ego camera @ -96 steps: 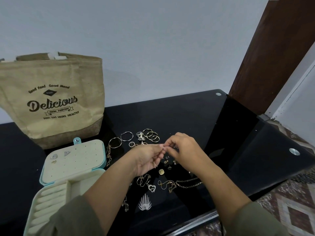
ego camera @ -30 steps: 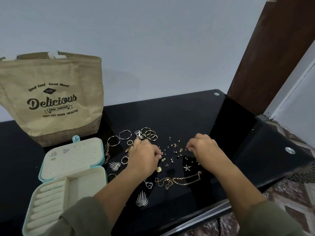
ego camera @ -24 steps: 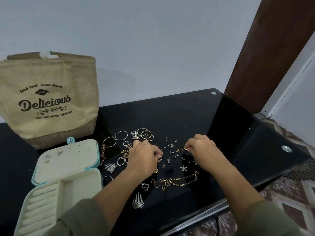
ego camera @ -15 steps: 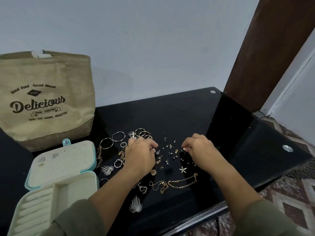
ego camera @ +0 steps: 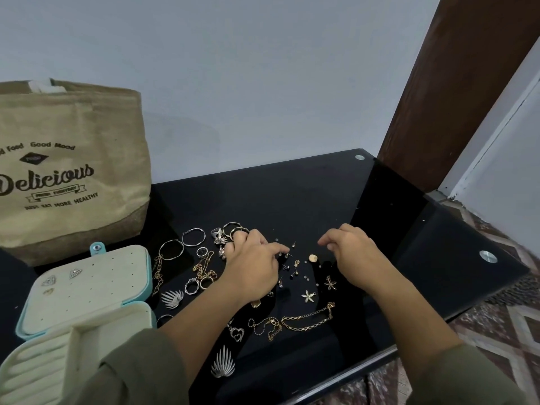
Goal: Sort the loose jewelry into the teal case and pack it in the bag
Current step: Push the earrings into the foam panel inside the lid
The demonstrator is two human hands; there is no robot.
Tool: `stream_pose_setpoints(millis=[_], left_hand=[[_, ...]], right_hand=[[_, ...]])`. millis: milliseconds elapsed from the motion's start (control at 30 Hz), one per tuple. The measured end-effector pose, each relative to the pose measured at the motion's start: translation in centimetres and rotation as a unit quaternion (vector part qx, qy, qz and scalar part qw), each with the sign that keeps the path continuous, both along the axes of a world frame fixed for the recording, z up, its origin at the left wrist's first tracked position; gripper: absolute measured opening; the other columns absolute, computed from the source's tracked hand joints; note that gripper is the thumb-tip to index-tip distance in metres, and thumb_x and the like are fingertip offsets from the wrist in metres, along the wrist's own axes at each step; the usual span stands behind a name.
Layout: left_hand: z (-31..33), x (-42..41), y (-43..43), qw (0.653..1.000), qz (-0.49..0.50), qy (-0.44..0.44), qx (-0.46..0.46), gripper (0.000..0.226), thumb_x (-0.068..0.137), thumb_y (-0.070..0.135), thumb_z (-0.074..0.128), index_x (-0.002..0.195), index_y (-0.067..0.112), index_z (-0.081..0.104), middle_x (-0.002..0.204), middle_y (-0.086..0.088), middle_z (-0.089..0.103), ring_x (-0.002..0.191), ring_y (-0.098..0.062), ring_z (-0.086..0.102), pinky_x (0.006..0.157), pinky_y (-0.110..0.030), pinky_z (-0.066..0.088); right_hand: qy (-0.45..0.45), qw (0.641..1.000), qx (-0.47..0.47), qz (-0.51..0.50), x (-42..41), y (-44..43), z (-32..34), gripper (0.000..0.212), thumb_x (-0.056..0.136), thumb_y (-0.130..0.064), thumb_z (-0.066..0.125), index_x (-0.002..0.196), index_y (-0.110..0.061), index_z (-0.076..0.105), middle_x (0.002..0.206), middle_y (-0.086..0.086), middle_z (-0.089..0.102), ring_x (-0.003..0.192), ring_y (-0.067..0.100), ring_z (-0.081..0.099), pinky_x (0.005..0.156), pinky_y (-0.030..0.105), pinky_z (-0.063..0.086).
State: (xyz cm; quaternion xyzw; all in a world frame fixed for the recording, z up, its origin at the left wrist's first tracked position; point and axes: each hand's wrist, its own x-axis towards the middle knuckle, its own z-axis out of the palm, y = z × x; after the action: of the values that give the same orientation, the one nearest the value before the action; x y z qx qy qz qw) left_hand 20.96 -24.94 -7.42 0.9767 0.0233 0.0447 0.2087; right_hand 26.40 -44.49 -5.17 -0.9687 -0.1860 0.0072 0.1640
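Underneath everything, a black glass table (ego camera: 306, 194) is seen, glossy and dark, with round metal discs (ego camera: 359, 157) set into its right-hand corners. It is backed by a plain pale wall (ego camera: 233, 68). A brown wooden post (ego camera: 455, 83) is stood at the table's far right corner, with white trim (ego camera: 502, 133) beside it, and a patterned floor (ego camera: 496, 317) is shown below the table's right edge.

A jute bag (ego camera: 73, 171) printed "Delicious" is stood upright at the far left, against the wall. Just in front of it the teal case (ego camera: 147, 276) is laid open. A few earrings (ego camera: 61, 277) are pinned to its cream lid panel, and the ring rolls (ego camera: 35, 372) of its base are turned toward the near edge.

The loose jewelry is spread over the glass right of the case. Hoops (ego camera: 193, 236) and rings are gathered at the back, fan-shaped pieces (ego camera: 223, 366) and a heart pendant (ego camera: 237, 333) nearer, and a gold chain (ego camera: 306, 320) and a starfish charm (ego camera: 308, 296) toward the middle. Tiny studs (ego camera: 293, 244) are scattered between the hands.

The left hand (ego camera: 251, 267) is lowered over the pile with its fingers curled and the forefinger stretched to a stud. Whether that stud is pinched cannot be told. The right hand (ego camera: 353, 252) is held just above the glass with its fingers loosely curled, and nothing is seen in them. Olive sleeves (ego camera: 131, 372) are worn on both arms.
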Motion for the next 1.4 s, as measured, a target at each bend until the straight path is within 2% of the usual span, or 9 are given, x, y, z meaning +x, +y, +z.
stream_pose_setpoints(millis=[267,500,700,767,867,1000,1133,1267,1400], left_hand=[[1.3,0.1,1.5,0.996,0.048,-0.041,-0.059,0.045,0.099,0.013,0.039,0.116,0.048,0.062,0.102,0.015,0.044,0.105,-0.012,0.028,0.086,-0.028,0.019],[2.2,-0.9,4.5,0.990,0.101,-0.066,-0.070,0.035,0.100,0.017,0.045,0.110,0.045,0.065,0.101,0.016,0.048,0.103,-0.010,0.027,0.085,-0.028,0.019],[2.3,-2.1,4.6,0.993,0.107,-0.031,-0.043,0.029,0.099,0.021,0.052,0.102,0.046,0.068,0.102,0.019,0.044,0.114,-0.014,0.032,0.087,-0.027,0.018],[2.3,-2.5,4.6,0.993,0.111,-0.016,-0.035,0.027,0.099,0.023,0.053,0.102,0.045,0.068,0.103,0.019,0.042,0.116,-0.014,0.031,0.087,-0.028,0.017],[2.1,-3.2,4.7,0.993,0.119,-0.004,-0.017,0.024,0.098,0.026,0.055,0.101,0.045,0.068,0.104,0.017,0.044,0.117,-0.016,0.033,0.086,-0.029,0.018],[2.2,-4.0,5.4,0.990,0.136,-0.003,-0.021,0.021,0.097,0.027,0.056,0.101,0.043,0.068,0.103,0.015,0.044,0.116,-0.018,0.032,0.086,-0.031,0.019],[2.4,-4.8,6.1,0.988,0.151,-0.003,-0.033,0.022,0.096,0.026,0.057,0.100,0.044,0.069,0.100,0.016,0.044,0.116,-0.018,0.033,0.093,-0.034,0.021],[2.4,-5.3,7.0,0.987,0.157,-0.004,-0.044,0.022,0.096,0.025,0.058,0.098,0.045,0.069,0.101,0.016,0.044,0.116,-0.018,0.033,0.089,-0.031,0.020],[2.3,-5.5,7.7,0.986,0.156,-0.009,-0.050,0.023,0.096,0.026,0.058,0.099,0.046,0.068,0.100,0.016,0.045,0.116,-0.018,0.033,0.086,-0.030,0.020]], right_hand=[[0.010,1.000,0.001,0.003,-0.2,-0.5,0.2,0.021,0.098,-0.018,0.050,0.108,-0.027,0.066,0.096,-0.010,0.052,0.102,0.013,0.047,0.094,0.034,0.040],[0.034,0.999,0.006,-0.007,-1.0,0.0,0.4,0.016,0.096,-0.020,0.054,0.103,-0.027,0.067,0.099,-0.006,0.062,0.099,0.014,0.055,0.092,0.036,0.046],[0.098,0.995,0.015,-0.030,-1.7,-0.7,0.5,0.004,0.088,-0.029,0.066,0.084,-0.029,0.067,0.086,-0.009,0.066,0.082,0.011,0.063,0.079,0.035,0.055],[0.122,0.992,0.020,-0.032,-2.0,-0.7,0.7,0.010,0.082,-0.033,0.074,0.088,-0.028,0.068,0.087,-0.009,0.067,0.083,0.009,0.063,0.078,0.033,0.055],[0.145,0.989,0.008,-0.033,-2.5,-0.4,0.5,0.019,0.079,-0.029,0.077,0.096,-0.025,0.068,0.094,-0.005,0.067,0.086,0.012,0.064,0.080,0.031,0.055],[0.107,0.994,0.007,-0.029,-3.1,0.5,-0.4,0.005,0.086,-0.020,0.069,0.091,-0.020,0.070,0.093,-0.001,0.067,0.085,0.015,0.064,0.078,0.031,0.055],[0.065,0.997,0.027,-0.023,-3.6,1.7,-0.9,0.007,0.089,-0.019,0.063,0.091,-0.020,0.069,0.093,-0.002,0.064,0.083,0.016,0.063,0.076,0.033,0.055],[0.031,0.999,0.032,0.009,-4.0,3.1,-0.5,0.006,0.089,-0.022,0.063,0.089,-0.025,0.067,0.093,-0.006,0.058,0.088,0.016,0.060,0.081,0.036,0.053],[0.016,0.996,0.038,0.074,-4.7,4.6,0.1,0.005,0.089,-0.025,0.064,0.092,-0.024,0.069,0.086,-0.011,0.054,0.094,0.009,0.054,0.087,0.031,0.047]])
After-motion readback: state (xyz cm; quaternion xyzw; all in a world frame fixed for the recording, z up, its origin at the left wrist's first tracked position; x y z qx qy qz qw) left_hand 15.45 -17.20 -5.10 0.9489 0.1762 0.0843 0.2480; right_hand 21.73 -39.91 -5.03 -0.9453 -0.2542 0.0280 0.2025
